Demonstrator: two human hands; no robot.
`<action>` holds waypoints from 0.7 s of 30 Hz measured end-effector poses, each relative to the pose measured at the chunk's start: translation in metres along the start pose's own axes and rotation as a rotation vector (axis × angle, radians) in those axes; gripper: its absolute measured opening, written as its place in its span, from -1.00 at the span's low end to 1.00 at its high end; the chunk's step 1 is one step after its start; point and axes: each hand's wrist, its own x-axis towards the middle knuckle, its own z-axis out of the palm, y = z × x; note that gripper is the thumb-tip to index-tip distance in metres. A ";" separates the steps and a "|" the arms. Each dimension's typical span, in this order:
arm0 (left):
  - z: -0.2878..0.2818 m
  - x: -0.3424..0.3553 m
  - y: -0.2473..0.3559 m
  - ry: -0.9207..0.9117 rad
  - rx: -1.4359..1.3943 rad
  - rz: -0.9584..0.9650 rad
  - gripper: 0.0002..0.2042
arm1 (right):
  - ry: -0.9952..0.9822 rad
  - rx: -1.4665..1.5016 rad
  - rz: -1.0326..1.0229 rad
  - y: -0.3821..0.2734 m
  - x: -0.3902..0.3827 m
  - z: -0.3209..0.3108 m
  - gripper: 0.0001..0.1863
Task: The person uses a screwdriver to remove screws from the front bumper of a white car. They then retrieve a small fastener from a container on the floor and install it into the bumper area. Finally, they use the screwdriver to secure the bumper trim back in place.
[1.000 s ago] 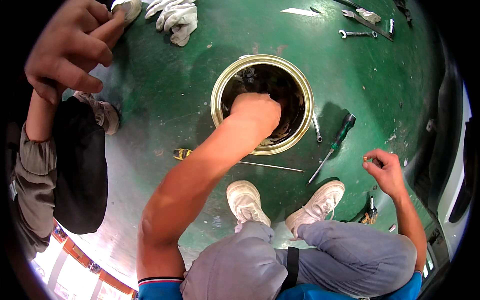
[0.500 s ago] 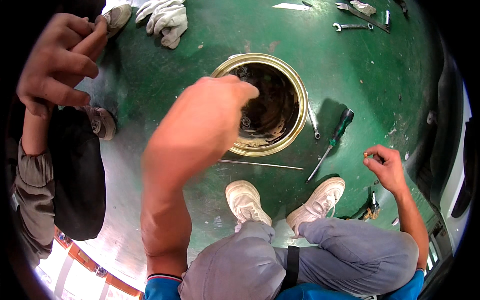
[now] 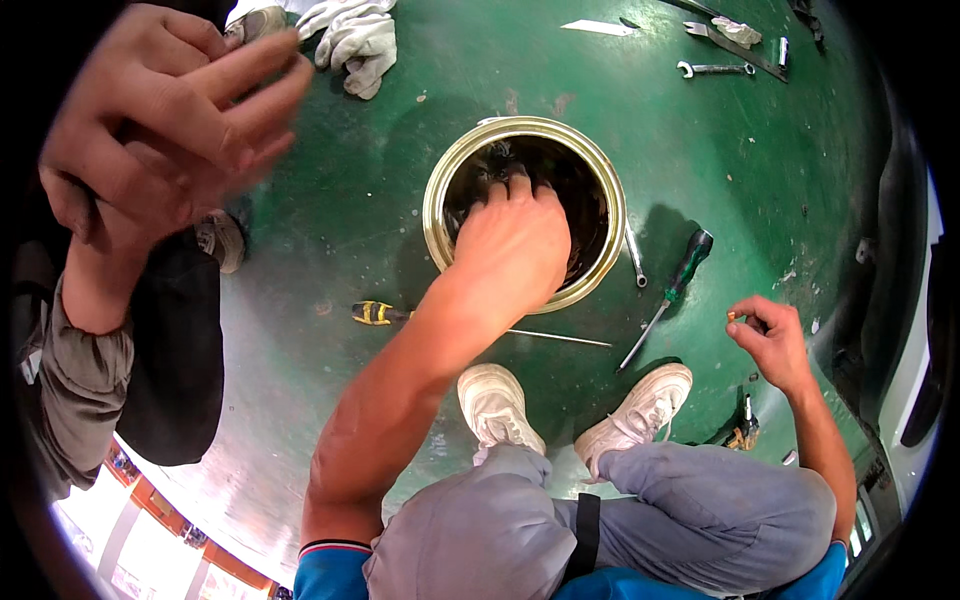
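Right now I have the left hand (image 3: 515,235) inside the open tin (image 3: 617,215), palm down, fingers somewhat spread and reaching toward the far rim. Their tips blur into the dark interior, so I cannot tell whether they grip anything. The tin stands upright on the green floor (image 3: 700,150). My right hand (image 3: 775,340) is toward the floor's right edge, well apart from the tin, thumb and finger pinched narrow on a small orange-brown piece (image 3: 732,316).

To reach well, I think I should feel slowly, since the inside looks slick, and lift the wrist off the metal rim. The forearm crosses above the yellow-and-black screwdriver (image 3: 378,313), so a low sweep could knock it; a wrench (image 3: 636,258) lies just beside the tin's right side. The right pinch wants a light, steady hold, as so small a piece could roll away.
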 end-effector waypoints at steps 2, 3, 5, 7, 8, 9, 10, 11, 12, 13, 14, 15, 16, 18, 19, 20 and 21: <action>0.012 -0.001 -0.004 0.144 0.114 -0.074 -0.53 | -0.013 -0.010 -0.059 -0.003 0.003 0.000 -0.86; 0.026 0.007 -0.008 0.148 0.124 -0.072 -0.55 | -0.010 -0.010 -0.039 -0.002 0.003 0.001 -0.86; 0.036 0.016 -0.009 0.160 0.153 -0.076 -0.59 | -0.005 -0.003 -0.009 0.000 0.001 0.000 -0.86; 0.023 0.016 -0.006 -0.034 0.022 0.032 -0.66 | 0.003 0.019 0.000 -0.001 -0.002 -0.004 -0.86; 0.014 0.015 -0.004 -0.133 -0.042 0.086 -0.69 | 0.006 0.031 0.005 0.001 -0.003 -0.003 -0.87; 0.001 0.017 -0.003 -0.298 -0.123 0.085 -0.74 | 0.006 0.025 0.002 0.002 -0.003 -0.003 -0.86; -0.002 0.017 -0.002 -0.336 -0.161 0.086 -0.74 | 0.006 0.019 -0.001 0.003 -0.003 -0.003 -0.86; -0.005 0.016 -0.001 -0.371 -0.199 0.088 -0.74 | 0.007 0.012 -0.005 0.004 -0.002 -0.003 -0.86; -0.006 0.016 0.000 -0.407 -0.238 0.091 -0.74 | 0.008 0.013 0.005 0.005 -0.002 -0.004 -0.86; -0.003 0.014 0.001 -0.299 -0.213 0.085 -0.73 | 0.011 0.014 0.015 0.006 -0.003 -0.004 -0.86; 0.004 0.009 0.002 -0.187 -0.186 0.074 -0.72 | 0.011 0.016 0.019 0.007 -0.004 -0.003 -0.86; 0.012 0.006 0.001 -0.073 -0.160 0.060 -0.72 | 0.010 0.018 0.021 0.007 -0.003 -0.003 -0.86; 0.022 0.009 -0.003 0.023 -0.087 0.036 -0.71 | 0.010 0.021 0.022 0.006 -0.003 -0.002 -0.86; 0.034 0.010 -0.014 0.217 0.064 -0.037 -0.70 | -0.009 0.021 0.005 -0.002 0.002 -0.001 -0.86; 0.039 0.021 -0.016 0.140 0.065 -0.056 -0.68 | -0.001 0.017 0.019 -0.001 0.000 0.000 -0.86; 0.035 0.025 -0.016 0.058 0.050 -0.019 -0.66 | -0.001 0.017 0.022 -0.002 0.000 -0.001 -0.87; 0.030 0.028 -0.016 -0.023 0.034 0.015 -0.63 | -0.002 0.017 0.011 -0.002 -0.001 -0.001 -0.87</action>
